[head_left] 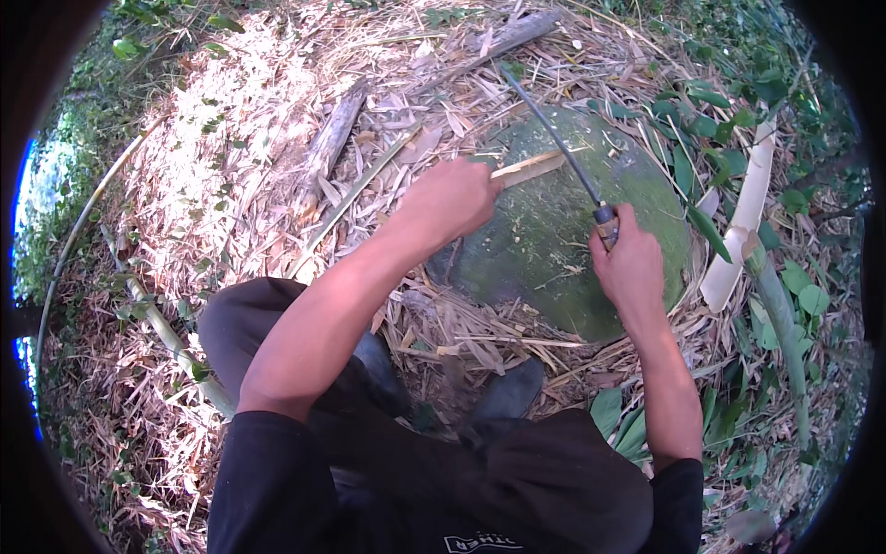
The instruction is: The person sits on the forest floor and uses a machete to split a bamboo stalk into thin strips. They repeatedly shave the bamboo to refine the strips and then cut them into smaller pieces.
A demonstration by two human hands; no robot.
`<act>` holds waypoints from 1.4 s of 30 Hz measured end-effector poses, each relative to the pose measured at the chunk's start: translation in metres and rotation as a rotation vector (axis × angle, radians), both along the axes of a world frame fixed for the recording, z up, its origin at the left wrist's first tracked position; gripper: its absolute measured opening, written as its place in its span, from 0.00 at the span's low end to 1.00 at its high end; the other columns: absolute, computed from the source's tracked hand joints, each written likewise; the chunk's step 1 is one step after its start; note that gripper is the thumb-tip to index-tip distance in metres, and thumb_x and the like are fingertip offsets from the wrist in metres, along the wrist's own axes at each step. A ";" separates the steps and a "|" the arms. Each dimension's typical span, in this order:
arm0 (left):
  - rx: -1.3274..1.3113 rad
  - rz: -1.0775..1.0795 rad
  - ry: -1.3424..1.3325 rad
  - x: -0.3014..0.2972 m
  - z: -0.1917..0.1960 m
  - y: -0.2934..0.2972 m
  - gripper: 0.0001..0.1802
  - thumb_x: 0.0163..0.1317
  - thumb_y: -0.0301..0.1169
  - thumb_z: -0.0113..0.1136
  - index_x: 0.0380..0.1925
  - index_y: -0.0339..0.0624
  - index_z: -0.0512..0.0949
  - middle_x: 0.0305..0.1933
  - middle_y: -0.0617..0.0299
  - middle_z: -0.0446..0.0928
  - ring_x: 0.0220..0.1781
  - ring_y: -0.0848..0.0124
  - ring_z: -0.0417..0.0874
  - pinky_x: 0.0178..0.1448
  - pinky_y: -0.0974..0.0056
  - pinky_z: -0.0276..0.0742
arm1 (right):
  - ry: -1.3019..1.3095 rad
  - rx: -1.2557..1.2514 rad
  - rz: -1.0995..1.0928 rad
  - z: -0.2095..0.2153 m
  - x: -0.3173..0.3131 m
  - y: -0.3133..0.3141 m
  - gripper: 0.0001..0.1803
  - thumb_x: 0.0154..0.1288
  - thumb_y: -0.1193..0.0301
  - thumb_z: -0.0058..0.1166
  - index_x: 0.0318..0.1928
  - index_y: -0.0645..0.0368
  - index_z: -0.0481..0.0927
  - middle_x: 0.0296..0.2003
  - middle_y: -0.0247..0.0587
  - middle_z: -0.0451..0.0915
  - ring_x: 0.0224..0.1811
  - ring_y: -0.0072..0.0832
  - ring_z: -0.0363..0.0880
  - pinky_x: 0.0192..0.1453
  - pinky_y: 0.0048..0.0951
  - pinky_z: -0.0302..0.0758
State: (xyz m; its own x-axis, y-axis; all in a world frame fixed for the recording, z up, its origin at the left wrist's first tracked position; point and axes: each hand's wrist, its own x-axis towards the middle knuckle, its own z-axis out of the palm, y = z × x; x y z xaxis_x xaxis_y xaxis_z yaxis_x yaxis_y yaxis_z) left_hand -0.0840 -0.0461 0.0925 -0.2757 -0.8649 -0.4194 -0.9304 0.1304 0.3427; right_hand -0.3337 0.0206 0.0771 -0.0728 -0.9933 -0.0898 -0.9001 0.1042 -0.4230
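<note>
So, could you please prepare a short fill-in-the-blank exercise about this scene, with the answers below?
1. The bare right hand grips the long, narrow metal-bladed tool by its ____.
2. Only ____ hand, the bare left hand, holds the flat, pale plant strip.
3. The broad, rounded stone is mostly ____ in colour.
4. A longer, pale plant piece lies on the stone's ____ side in the picture.

Missing words: handle; one; green; right.

Knife blade (580, 173): dk metal, w/ wood-look grip (606, 228). Boulder (544, 282): rough matt stone, mossy in pts; pale strip (533, 170) woody, fibrous. Leaf litter (268, 175) off boulder's L edge: dry, papery; trousers (572, 475) matt blk cloth.
</note>
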 end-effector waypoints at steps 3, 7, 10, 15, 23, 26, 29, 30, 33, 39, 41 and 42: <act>0.007 -0.083 0.000 0.005 0.000 -0.013 0.25 0.77 0.45 0.50 0.39 0.30 0.83 0.39 0.37 0.85 0.46 0.43 0.87 0.51 0.43 0.82 | -0.085 0.038 -0.029 0.006 0.005 -0.005 0.21 0.63 0.62 0.65 0.51 0.60 0.77 0.28 0.57 0.83 0.31 0.53 0.85 0.38 0.48 0.79; -0.014 -0.171 -0.005 0.016 0.003 -0.021 0.23 0.76 0.43 0.52 0.38 0.30 0.84 0.39 0.37 0.85 0.45 0.42 0.87 0.50 0.43 0.82 | -0.254 -0.135 -0.076 0.066 0.018 -0.019 0.21 0.64 0.63 0.67 0.52 0.61 0.78 0.30 0.46 0.84 0.29 0.32 0.85 0.37 0.36 0.80; 0.056 -0.126 0.036 0.025 -0.003 -0.022 0.22 0.75 0.42 0.53 0.38 0.30 0.84 0.39 0.38 0.85 0.45 0.43 0.88 0.50 0.43 0.82 | -0.436 -0.667 0.015 0.107 0.033 -0.034 0.16 0.70 0.67 0.66 0.52 0.61 0.79 0.33 0.35 0.83 0.28 0.17 0.78 0.34 0.20 0.78; 0.066 -0.170 0.070 0.021 0.000 -0.030 0.22 0.76 0.41 0.52 0.40 0.31 0.84 0.40 0.38 0.85 0.47 0.43 0.87 0.54 0.44 0.82 | -0.295 -0.347 -0.009 0.055 0.049 -0.035 0.17 0.65 0.70 0.65 0.51 0.63 0.77 0.33 0.48 0.84 0.31 0.32 0.84 0.37 0.34 0.81; 0.106 -0.147 0.191 0.034 -0.029 -0.034 0.24 0.76 0.43 0.51 0.41 0.30 0.84 0.40 0.35 0.84 0.47 0.41 0.87 0.55 0.42 0.82 | -0.641 0.440 -0.236 0.003 0.024 -0.046 0.14 0.59 0.75 0.59 0.46 0.65 0.76 0.26 0.48 0.81 0.23 0.35 0.81 0.28 0.38 0.79; 0.096 -0.120 0.229 0.036 -0.039 -0.035 0.24 0.76 0.44 0.52 0.41 0.30 0.83 0.39 0.35 0.84 0.45 0.40 0.87 0.54 0.42 0.82 | -0.593 0.358 -0.213 0.038 0.039 -0.048 0.12 0.61 0.76 0.57 0.46 0.65 0.77 0.25 0.37 0.78 0.23 0.22 0.78 0.26 0.30 0.76; 0.072 -0.106 0.189 0.049 -0.041 -0.029 0.23 0.75 0.44 0.54 0.40 0.31 0.84 0.39 0.36 0.85 0.44 0.40 0.87 0.53 0.43 0.82 | -0.477 -0.088 -0.095 0.093 0.085 -0.049 0.14 0.63 0.75 0.59 0.49 0.66 0.77 0.30 0.36 0.81 0.29 0.18 0.79 0.30 0.25 0.77; 0.106 -0.114 0.185 0.047 -0.036 -0.031 0.22 0.75 0.43 0.54 0.42 0.32 0.84 0.41 0.38 0.85 0.46 0.42 0.87 0.55 0.44 0.83 | -0.408 -0.268 -0.075 0.115 0.093 -0.050 0.15 0.65 0.75 0.59 0.52 0.65 0.77 0.31 0.35 0.81 0.29 0.19 0.80 0.32 0.24 0.78; 0.155 -0.125 0.162 0.046 -0.025 -0.035 0.20 0.74 0.41 0.54 0.45 0.34 0.84 0.46 0.43 0.86 0.51 0.47 0.88 0.57 0.46 0.83 | -0.401 -0.628 -0.024 0.112 0.094 -0.056 0.17 0.67 0.74 0.60 0.55 0.62 0.77 0.34 0.35 0.83 0.31 0.21 0.81 0.36 0.25 0.80; 0.103 -0.126 0.180 0.041 -0.032 -0.037 0.20 0.74 0.42 0.54 0.43 0.36 0.85 0.45 0.43 0.86 0.51 0.48 0.88 0.56 0.47 0.83 | 0.260 -0.014 0.085 -0.010 0.059 -0.042 0.15 0.60 0.72 0.61 0.46 0.66 0.76 0.22 0.43 0.80 0.25 0.33 0.84 0.31 0.33 0.81; 0.112 -0.130 0.156 0.040 -0.038 -0.031 0.19 0.74 0.42 0.54 0.44 0.36 0.85 0.45 0.43 0.86 0.51 0.48 0.88 0.56 0.47 0.83 | -0.179 0.242 -0.059 -0.004 0.047 -0.054 0.13 0.60 0.73 0.59 0.44 0.66 0.75 0.23 0.43 0.80 0.23 0.30 0.83 0.28 0.33 0.79; 0.109 -0.131 0.172 0.040 -0.041 -0.027 0.20 0.74 0.42 0.54 0.44 0.36 0.85 0.45 0.43 0.86 0.51 0.48 0.88 0.56 0.47 0.83 | -0.388 0.378 -0.144 0.001 0.041 -0.054 0.12 0.60 0.74 0.58 0.43 0.66 0.75 0.23 0.43 0.80 0.22 0.29 0.82 0.26 0.33 0.79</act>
